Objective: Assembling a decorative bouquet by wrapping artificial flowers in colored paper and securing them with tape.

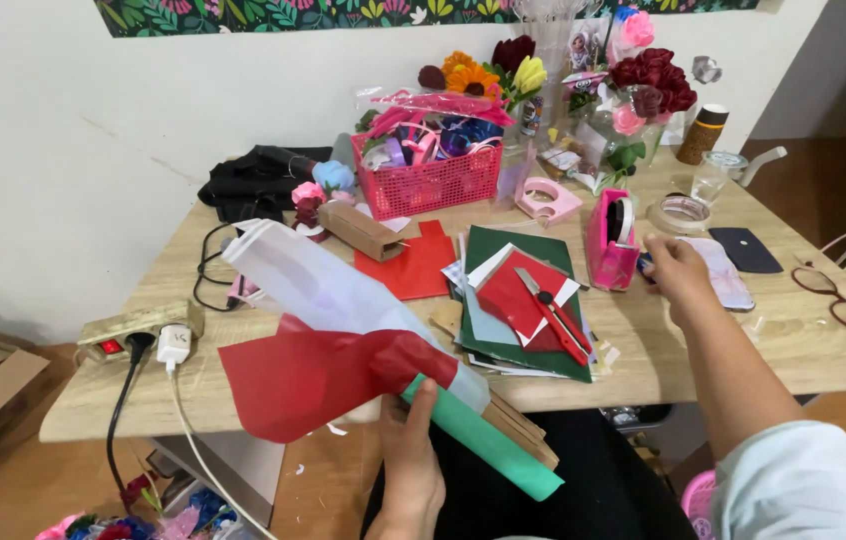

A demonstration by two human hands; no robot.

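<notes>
Head view | left hand (411, 455) fingers clamp paper roll (383, 345) | right hand (676, 268) fingers closed at pink tape dispenser (611, 240)

Cluttered wooden table (803, 350), paper sheets (413, 265)

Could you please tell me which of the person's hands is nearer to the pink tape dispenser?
The right hand rests just beside the pink tape dispenser; the left hand holds a paper cone at the table's near edge.

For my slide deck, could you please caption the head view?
Left hand holds a paper bundle; right hand reaches by the pink tape dispenser on a cluttered table.
</notes>
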